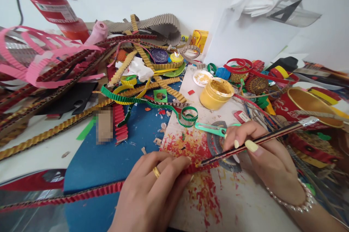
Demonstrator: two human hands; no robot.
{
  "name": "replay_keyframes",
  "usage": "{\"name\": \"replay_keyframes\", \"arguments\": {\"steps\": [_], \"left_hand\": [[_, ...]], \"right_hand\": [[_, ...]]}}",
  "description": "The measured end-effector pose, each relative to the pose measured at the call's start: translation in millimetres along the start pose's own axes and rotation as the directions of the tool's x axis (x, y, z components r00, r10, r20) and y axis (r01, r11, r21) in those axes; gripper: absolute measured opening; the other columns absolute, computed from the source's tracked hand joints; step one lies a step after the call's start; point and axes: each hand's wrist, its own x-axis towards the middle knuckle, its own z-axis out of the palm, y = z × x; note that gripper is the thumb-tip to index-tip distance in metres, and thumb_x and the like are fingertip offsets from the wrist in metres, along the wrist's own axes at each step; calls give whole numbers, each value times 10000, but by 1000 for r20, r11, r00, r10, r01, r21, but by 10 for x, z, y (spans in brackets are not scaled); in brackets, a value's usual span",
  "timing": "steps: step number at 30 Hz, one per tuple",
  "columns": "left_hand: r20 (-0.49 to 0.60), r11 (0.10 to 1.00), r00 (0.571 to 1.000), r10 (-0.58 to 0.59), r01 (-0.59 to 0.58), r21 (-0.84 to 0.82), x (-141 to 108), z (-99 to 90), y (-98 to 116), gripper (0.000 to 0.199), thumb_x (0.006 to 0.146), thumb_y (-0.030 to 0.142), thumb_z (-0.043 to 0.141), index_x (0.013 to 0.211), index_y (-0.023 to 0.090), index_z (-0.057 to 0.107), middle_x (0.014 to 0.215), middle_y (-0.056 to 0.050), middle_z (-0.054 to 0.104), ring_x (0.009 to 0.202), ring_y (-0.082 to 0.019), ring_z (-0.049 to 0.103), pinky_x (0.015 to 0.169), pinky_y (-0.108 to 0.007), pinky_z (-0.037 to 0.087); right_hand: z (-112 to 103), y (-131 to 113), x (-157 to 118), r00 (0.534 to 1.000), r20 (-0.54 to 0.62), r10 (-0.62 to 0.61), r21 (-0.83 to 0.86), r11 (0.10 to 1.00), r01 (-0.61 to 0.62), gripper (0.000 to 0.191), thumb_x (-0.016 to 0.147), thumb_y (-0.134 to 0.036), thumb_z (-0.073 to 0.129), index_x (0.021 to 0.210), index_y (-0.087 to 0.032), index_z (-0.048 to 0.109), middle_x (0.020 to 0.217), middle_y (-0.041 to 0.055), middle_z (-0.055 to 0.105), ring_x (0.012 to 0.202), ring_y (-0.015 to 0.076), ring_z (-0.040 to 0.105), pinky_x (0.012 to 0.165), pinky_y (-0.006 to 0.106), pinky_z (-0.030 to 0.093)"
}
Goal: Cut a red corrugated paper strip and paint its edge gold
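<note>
Right hand (268, 155), fingers (252, 129) clamped round a slim paintbrush (279, 134), held its tip at the red corrugated strip (89, 193) pinched by the left hand (152, 186)

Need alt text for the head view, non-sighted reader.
The right hand holds a slim dark brush-like tool to a red corrugated paper strip, held in the left hand over a pale board spattered with red and yellow paint. Beyond them stands an open yellow paint jar.
</note>
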Motion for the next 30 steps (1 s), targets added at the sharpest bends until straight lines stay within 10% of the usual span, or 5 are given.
{"name": "replay_keyframes", "arguments": {"steps": [30], "left_hand": [[8,1000,1000,2,-2,-5,-1,-6,0,179,904,172,575,1069,227,532,880,40,667,821,-112,597,711,-228,489]], "right_hand": [[2,-23,2,1000,4,-6,32,999,6,156,937,-348,502,892,-252,616,789,18,614,738,165,553,663,309,458]]}}
